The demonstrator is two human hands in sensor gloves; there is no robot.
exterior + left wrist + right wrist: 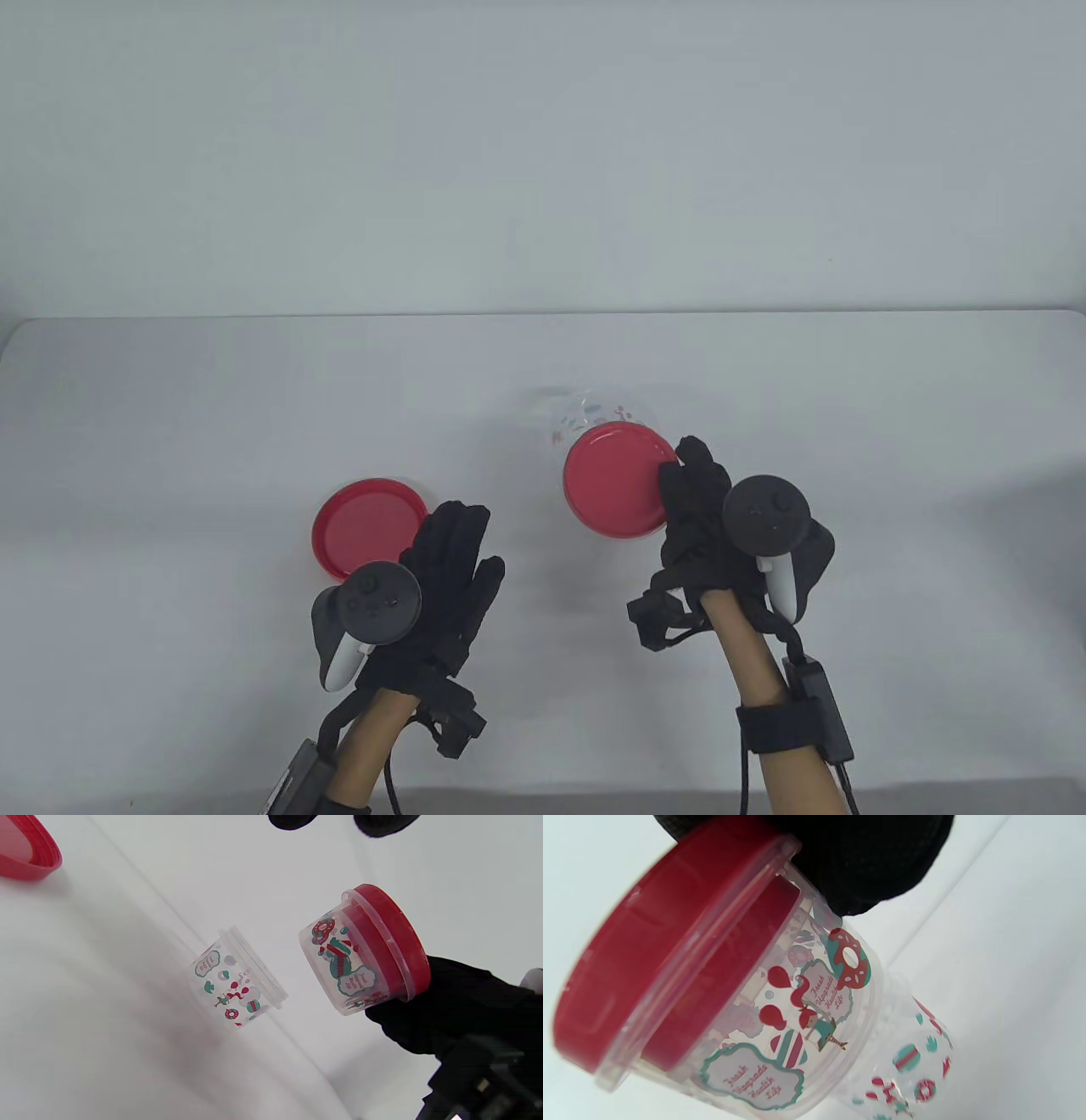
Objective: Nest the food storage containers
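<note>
A clear printed container with a red lid [615, 480] is gripped at its side by my right hand [687, 484] and seems raised off the table. It also shows in the left wrist view [365, 950] and the right wrist view [734, 993], with my fingers [865, 857] on its wall. A second clear printed container [585, 412] stands open and lidless just behind it, seen too in the left wrist view [237, 984] and the right wrist view [908, 1060]. My left hand [462, 531] is spread, holding nothing, right of a loose red lid [369, 526].
The loose red lid lies flat on the white table [170, 424] and shows at the top left of the left wrist view [25, 853]. The table's far edge meets a pale wall [543, 170].
</note>
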